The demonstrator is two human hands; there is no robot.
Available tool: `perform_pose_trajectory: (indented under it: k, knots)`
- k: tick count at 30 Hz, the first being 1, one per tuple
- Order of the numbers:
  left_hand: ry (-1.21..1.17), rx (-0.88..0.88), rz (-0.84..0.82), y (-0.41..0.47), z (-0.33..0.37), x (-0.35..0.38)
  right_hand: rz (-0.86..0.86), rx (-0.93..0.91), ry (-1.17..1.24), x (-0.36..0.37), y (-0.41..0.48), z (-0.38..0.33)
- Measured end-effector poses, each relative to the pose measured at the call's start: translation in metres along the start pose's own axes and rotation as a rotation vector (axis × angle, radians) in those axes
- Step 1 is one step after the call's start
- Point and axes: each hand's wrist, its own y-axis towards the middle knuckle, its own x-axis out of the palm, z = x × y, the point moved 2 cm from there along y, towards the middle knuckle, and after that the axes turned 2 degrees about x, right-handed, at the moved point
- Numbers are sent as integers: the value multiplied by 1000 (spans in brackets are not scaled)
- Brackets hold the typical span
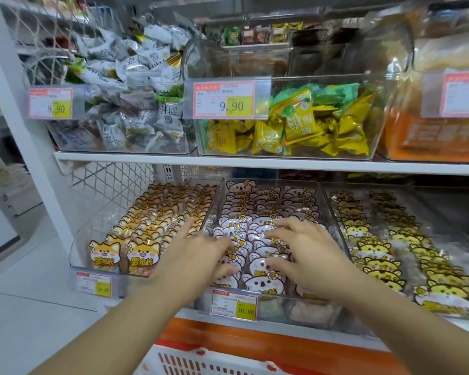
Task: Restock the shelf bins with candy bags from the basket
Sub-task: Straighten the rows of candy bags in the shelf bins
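White metal shelving (152,159) is carrying clear, hard plastic bins with glossy, rounded walls. Middle bin (326,204) on the lower shelf is holding the candy bags (264,281): crinkly, shiny film die-cut into pale koala heads with dark noses and yellow flowers. Bags are standing on edge, leaning slightly back, faces pointing at the shelf's front edge, in rows running front to back. Left hand (198,257) is lying on the bag tops by the bin's left wall, fingers straight and spread. Right hand (309,253) is resting over the right rows, fingers spread and lightly bent, tips touching film. Fox-faced bags (144,253) are filling the left bin, tiger-faced bags (377,253) the right. Slotted white-and-red plastic basket (201,361) is sitting below the shelf's front edge.
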Motion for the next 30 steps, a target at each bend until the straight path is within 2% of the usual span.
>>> perform_pose_trajectory:
  k: [1, 2, 4, 9, 12, 15, 18, 25, 27, 30]
  knots:
    - [-28, 2, 104, -1, 3, 2, -18, -1, -71, 2, -2, -1]
    - [-73, 15, 129, -2, 9, 6, -75, -15, -127, 10, -3, -4]
    - [-112, 37, 37, -6, 22, 20, -165, -70, -219, 28, -5, -13]
    - [-27, 44, -77, -5, 17, 34, -212, -116, -309, 44, 6, -17]
    - [-34, -6, -222, -5, 11, 31, -280, -112, -216, 36, 10, -14]
    - [-154, -70, -150, -6, 21, 23, -166, -36, -74, 21, 19, -1]
    - [-194, -91, -135, -1, 40, 18, -214, 46, -179, 30, 29, 9]
    - [-177, -133, -195, 11, 45, 32, -367, -59, -89, 37, 47, 17]
    - [-210, -194, -337, 13, 47, 31, -424, -80, -40, 31, 49, 18]
    - [-239, -289, -385, 21, 49, 19, -399, -134, 54, 4, 42, 17]
